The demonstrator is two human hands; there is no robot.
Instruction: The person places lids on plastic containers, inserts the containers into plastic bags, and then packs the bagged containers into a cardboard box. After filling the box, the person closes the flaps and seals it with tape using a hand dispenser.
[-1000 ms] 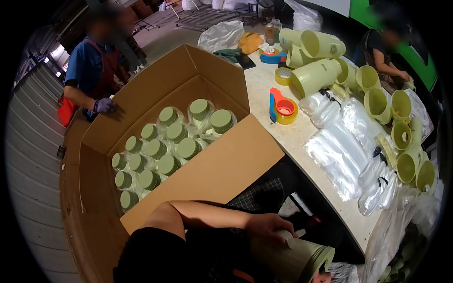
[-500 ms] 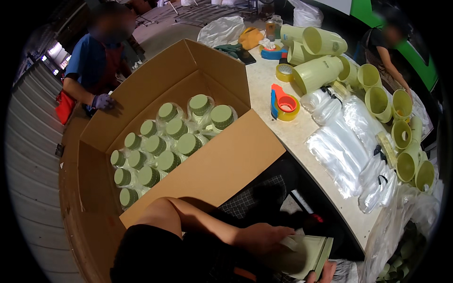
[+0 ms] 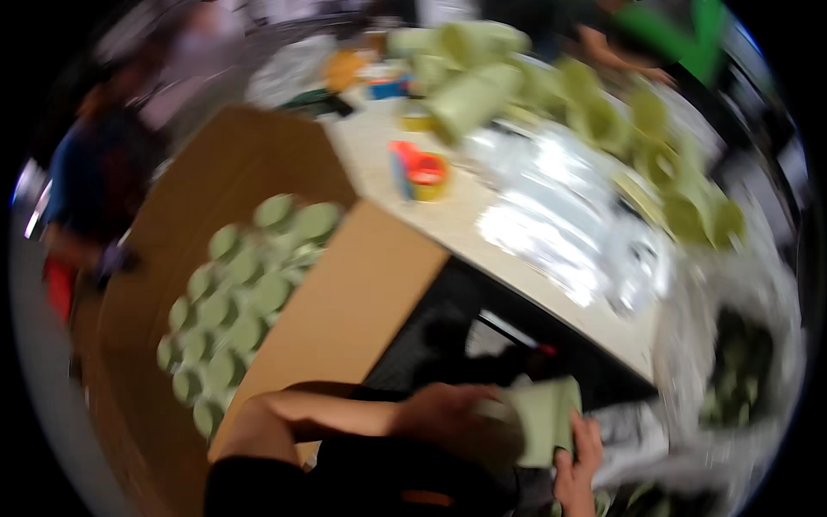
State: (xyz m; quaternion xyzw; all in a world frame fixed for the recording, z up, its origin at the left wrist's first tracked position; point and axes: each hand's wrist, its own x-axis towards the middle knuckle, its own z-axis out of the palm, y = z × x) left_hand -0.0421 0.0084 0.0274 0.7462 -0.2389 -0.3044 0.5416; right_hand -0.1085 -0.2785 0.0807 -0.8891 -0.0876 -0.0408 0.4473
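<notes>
Low in front of my body, a pale green plastic container (image 3: pixel 541 420) is held between both hands; motion smears the picture and its exact kind is unclear. My left hand (image 3: pixel 452 422) is closed on its left end, most of the fingers hidden. At the container's lower right, my right hand (image 3: pixel 581 461) grips its wider rim, thumb and fingers on either side. Left of my hands stands an open cardboard box (image 3: pixel 345 293), with several pale green capped containers (image 3: pixel 245 332) in clear wrap upright inside it.
The pale table (image 3: pixel 474 228) on the right bears clear plastic bags (image 3: pixel 560 215), a tape dispenser (image 3: pixel 420 172) and several pale green containers (image 3: pixel 474 99). A person in blue (image 3: pixel 86 181) stands beyond the box. Another person's arm (image 3: pixel 616 56) reaches in at the far right.
The whole view has swung, so box and table sit further left, and it has blurred. Both hands still hold the container, now turned somewhat and higher in view.
</notes>
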